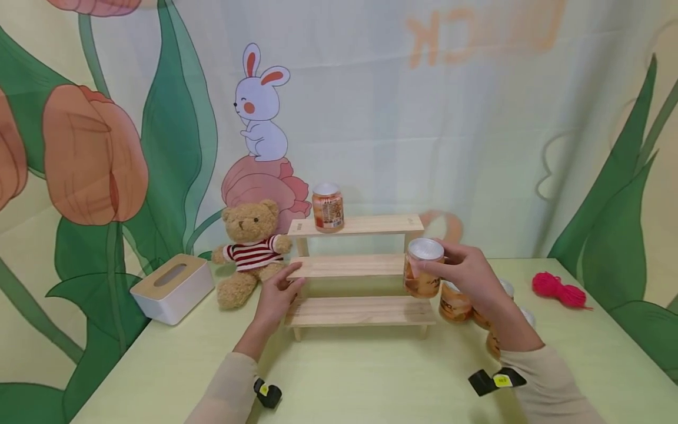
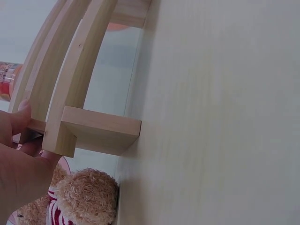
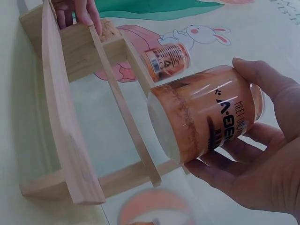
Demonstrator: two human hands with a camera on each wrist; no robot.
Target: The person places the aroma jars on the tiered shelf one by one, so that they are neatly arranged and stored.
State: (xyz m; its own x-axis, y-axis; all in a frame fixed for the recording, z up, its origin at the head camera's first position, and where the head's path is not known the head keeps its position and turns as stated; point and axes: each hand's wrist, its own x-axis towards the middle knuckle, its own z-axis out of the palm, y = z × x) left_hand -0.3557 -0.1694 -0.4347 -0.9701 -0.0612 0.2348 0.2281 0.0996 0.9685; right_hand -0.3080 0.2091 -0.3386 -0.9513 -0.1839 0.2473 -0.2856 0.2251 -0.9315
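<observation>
My right hand point(image 1: 474, 277) grips an orange-brown printed can point(image 1: 422, 277) with a silvery lid, held in the air by the right end of the three-tier wooden shelf point(image 1: 360, 311). In the right wrist view, thumb and fingers curl round this can point(image 3: 206, 115), whose pale base faces the rack. At the rack's left end, my left hand point(image 1: 275, 297) holds the edge of the middle tier. The left wrist view has its thumb point(image 2: 21, 117) over the wood and the other fingers partly hidden beneath. Another can point(image 1: 328, 207) stands upright on the left part of the top tier.
Several more cans point(image 1: 454, 303) stand on the table at right, partly behind my right forearm. Pink yarn point(image 1: 561, 290) lies farther right. Left of the rack sits a teddy bear point(image 1: 249, 253) in a striped shirt, beside a white tissue box point(image 1: 172, 288). A printed curtain point(image 1: 371, 118) hangs behind.
</observation>
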